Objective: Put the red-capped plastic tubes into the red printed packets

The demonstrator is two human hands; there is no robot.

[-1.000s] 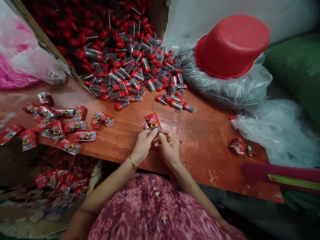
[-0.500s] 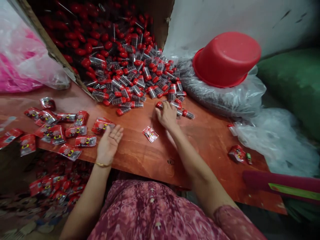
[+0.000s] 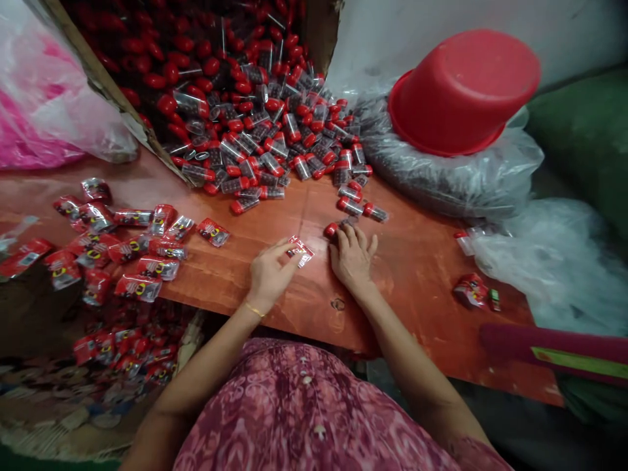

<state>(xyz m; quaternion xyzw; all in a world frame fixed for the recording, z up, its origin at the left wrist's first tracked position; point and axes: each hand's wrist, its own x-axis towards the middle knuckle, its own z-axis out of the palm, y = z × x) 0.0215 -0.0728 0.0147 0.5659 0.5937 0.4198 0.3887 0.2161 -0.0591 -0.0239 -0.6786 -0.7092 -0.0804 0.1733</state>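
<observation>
The left hand is touching a flat, red-printed plastic packet, thumb and forefinger slightly parted, its grip unclear. Right of the packet, the half-curled right hand is covering a red-capped clear plastic tube, any hold being hidden. Taking up both seems to be the step, the next move probably calling for a secure pinch on each.

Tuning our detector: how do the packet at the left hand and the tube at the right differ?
The packet is flat; the tube is rounded. The packet bears print; the tube's visible end is plain red. The packet's face shows; the right hand hides most of the tube. Both show red.
</observation>
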